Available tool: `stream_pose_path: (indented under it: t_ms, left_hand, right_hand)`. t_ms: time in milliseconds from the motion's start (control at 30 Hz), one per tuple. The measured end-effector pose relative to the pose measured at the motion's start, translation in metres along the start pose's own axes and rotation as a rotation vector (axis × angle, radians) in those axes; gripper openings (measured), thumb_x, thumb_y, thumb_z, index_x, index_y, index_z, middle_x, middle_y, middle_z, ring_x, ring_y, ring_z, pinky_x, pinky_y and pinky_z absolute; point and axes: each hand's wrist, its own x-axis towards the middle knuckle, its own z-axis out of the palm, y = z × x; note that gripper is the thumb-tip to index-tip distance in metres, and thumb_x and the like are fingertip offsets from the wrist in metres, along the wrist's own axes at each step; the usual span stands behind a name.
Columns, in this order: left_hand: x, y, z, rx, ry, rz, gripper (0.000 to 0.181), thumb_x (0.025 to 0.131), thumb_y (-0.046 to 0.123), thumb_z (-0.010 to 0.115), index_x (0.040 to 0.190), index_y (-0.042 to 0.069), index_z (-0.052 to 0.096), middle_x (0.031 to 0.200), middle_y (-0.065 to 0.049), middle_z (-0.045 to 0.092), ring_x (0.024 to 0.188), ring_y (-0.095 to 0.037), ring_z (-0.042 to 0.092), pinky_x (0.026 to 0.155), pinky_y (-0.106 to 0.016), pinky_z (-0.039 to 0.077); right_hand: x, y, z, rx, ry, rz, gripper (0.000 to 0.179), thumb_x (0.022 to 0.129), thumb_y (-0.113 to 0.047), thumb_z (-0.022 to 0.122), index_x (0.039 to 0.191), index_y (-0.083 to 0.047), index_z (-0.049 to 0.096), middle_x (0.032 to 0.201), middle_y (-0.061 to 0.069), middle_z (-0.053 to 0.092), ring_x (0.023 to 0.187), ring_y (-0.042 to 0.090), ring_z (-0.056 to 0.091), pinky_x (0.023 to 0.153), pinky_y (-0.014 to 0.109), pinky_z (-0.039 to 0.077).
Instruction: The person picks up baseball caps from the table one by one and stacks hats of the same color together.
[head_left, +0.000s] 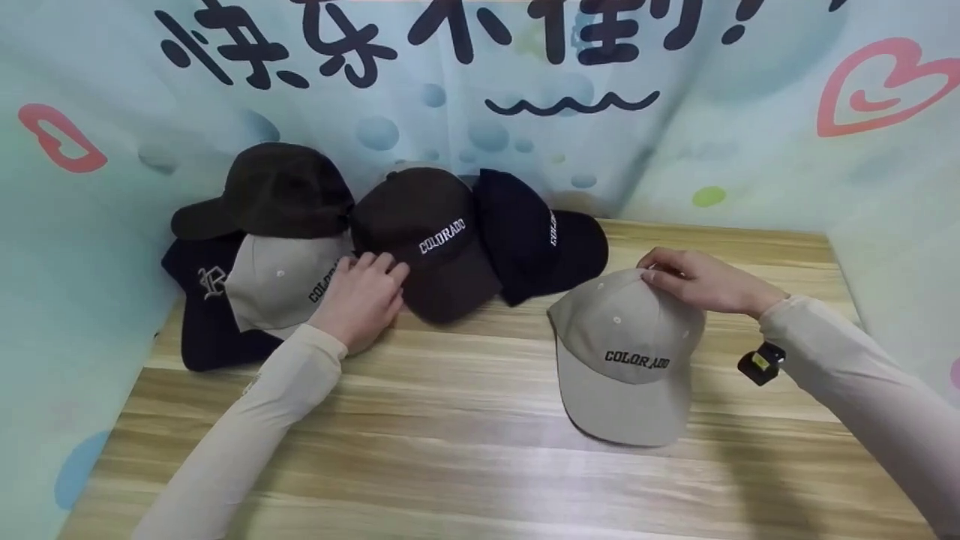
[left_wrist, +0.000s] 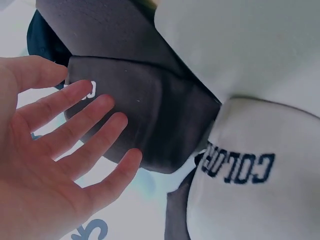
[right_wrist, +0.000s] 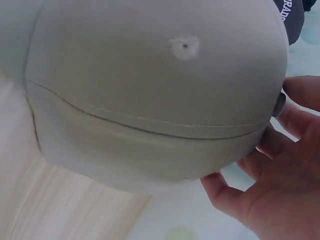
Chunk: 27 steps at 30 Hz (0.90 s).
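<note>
At the right, a beige cap (head_left: 626, 352) with dark COLORADO lettering is tilted, its brim toward the front. My right hand (head_left: 694, 281) grips it at the top of its crown; in the right wrist view those fingers (right_wrist: 260, 157) lie around the button end. My left hand (head_left: 367, 296) is over the gap between another beige cap (head_left: 274, 277) and a dark brown COLORADO cap (head_left: 431, 244). The left wrist view shows its fingers (left_wrist: 85, 130) spread, overlapping the brown cap, with nothing between them. Part of the beige cap's lettering is hidden behind this hand.
A plain dark brown cap (head_left: 281, 191) sits on top of the left pile, above a navy cap (head_left: 214, 307) with a letter emblem. Another navy cap (head_left: 532, 236) leans beside the brown one. A printed cloth backdrop (head_left: 450, 142) rises behind the wooden table (head_left: 465, 450).
</note>
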Motion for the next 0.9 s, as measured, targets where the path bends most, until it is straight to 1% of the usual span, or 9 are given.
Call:
stream_pose_path:
  t_ms: [100, 200, 300, 433, 500, 567, 733, 800, 900]
  left_hand:
    - [-0.004, -0.006, -0.001, -0.018, 0.010, -0.017, 0.021, 0.092, 0.016, 0.057, 0.108, 0.002, 0.060, 0.104, -0.017, 0.057, 0.100, -0.037, 0.052, 0.084, -0.056, 0.038]
    - [-0.009, -0.014, -0.003, -0.030, 0.026, -0.032, 0.020, 0.090, 0.014, 0.057, 0.105, 0.001, 0.060, 0.103, -0.018, 0.058, 0.099, -0.038, 0.053, 0.080, -0.056, 0.040]
    - [-0.017, -0.025, -0.005, -0.035, 0.053, -0.043, 0.018, 0.088, 0.011, 0.058, 0.103, 0.001, 0.060, 0.104, -0.019, 0.059, 0.098, -0.039, 0.054, 0.079, -0.058, 0.040]
    - [-0.026, -0.038, -0.009, -0.039, 0.129, -0.048, 0.016, 0.087, 0.008, 0.058, 0.101, -0.001, 0.060, 0.100, -0.021, 0.059, 0.095, -0.041, 0.055, 0.078, -0.059, 0.040]
    - [-0.031, -0.044, -0.011, -0.042, 0.158, -0.053, 0.016, 0.087, 0.008, 0.058, 0.100, -0.002, 0.060, 0.099, -0.022, 0.058, 0.096, -0.042, 0.054, 0.079, -0.060, 0.039]
    - [-0.035, -0.049, -0.014, -0.043, 0.170, -0.065, 0.017, 0.087, 0.008, 0.058, 0.101, -0.002, 0.060, 0.101, -0.023, 0.058, 0.098, -0.042, 0.053, 0.081, -0.060, 0.038]
    - [-0.048, -0.062, -0.024, -0.046, 0.177, -0.130, 0.020, 0.088, 0.006, 0.056, 0.105, -0.003, 0.060, 0.112, -0.024, 0.054, 0.104, -0.043, 0.048, 0.083, -0.063, 0.036]
    - [-0.054, -0.068, -0.026, -0.041, 0.200, -0.166, 0.020, 0.088, 0.006, 0.056, 0.106, -0.004, 0.059, 0.113, -0.024, 0.052, 0.104, -0.044, 0.046, 0.082, -0.064, 0.036]
    - [-0.059, -0.076, -0.028, -0.035, 0.261, -0.230, 0.019, 0.088, 0.005, 0.055, 0.104, -0.005, 0.056, 0.110, -0.025, 0.050, 0.099, -0.046, 0.047, 0.076, -0.063, 0.038]
  right_hand:
    - [-0.004, 0.002, -0.002, 0.012, -0.002, 0.015, 0.025, 0.102, -0.022, 0.049, 0.117, -0.004, 0.060, 0.106, 0.014, 0.065, 0.099, 0.029, 0.061, 0.081, 0.047, 0.049]
    - [-0.009, 0.005, -0.004, 0.032, -0.009, 0.017, 0.026, 0.101, -0.021, 0.051, 0.119, -0.004, 0.059, 0.108, 0.016, 0.066, 0.101, 0.032, 0.062, 0.082, 0.048, 0.049]
    - [-0.013, 0.011, -0.005, 0.032, 0.014, 0.017, 0.022, 0.100, -0.015, 0.053, 0.116, -0.002, 0.061, 0.104, 0.016, 0.067, 0.098, 0.030, 0.063, 0.080, 0.044, 0.051]
    - [-0.016, 0.017, -0.005, 0.027, 0.052, 0.008, 0.017, 0.098, -0.011, 0.055, 0.112, -0.002, 0.062, 0.098, 0.013, 0.068, 0.092, 0.027, 0.064, 0.076, 0.035, 0.052]
    - [-0.017, 0.019, -0.007, 0.023, 0.053, -0.003, 0.017, 0.098, -0.010, 0.056, 0.111, -0.003, 0.062, 0.096, 0.012, 0.068, 0.090, 0.027, 0.064, 0.074, 0.033, 0.052]
    - [-0.019, 0.022, -0.011, 0.010, 0.046, -0.017, 0.016, 0.098, -0.008, 0.055, 0.112, -0.003, 0.062, 0.095, 0.012, 0.068, 0.090, 0.027, 0.064, 0.073, 0.034, 0.052]
    - [-0.022, 0.028, -0.024, -0.021, 0.022, -0.034, 0.017, 0.097, -0.003, 0.054, 0.113, -0.002, 0.060, 0.096, 0.013, 0.067, 0.091, 0.031, 0.063, 0.073, 0.042, 0.051]
    - [-0.022, 0.030, -0.027, -0.039, 0.026, -0.027, 0.017, 0.098, -0.004, 0.054, 0.113, -0.002, 0.061, 0.098, 0.014, 0.067, 0.092, 0.032, 0.063, 0.074, 0.044, 0.051]
    - [-0.021, 0.032, -0.029, -0.060, 0.053, -0.009, 0.018, 0.098, -0.004, 0.054, 0.113, -0.002, 0.062, 0.101, 0.015, 0.066, 0.094, 0.033, 0.062, 0.076, 0.043, 0.051]
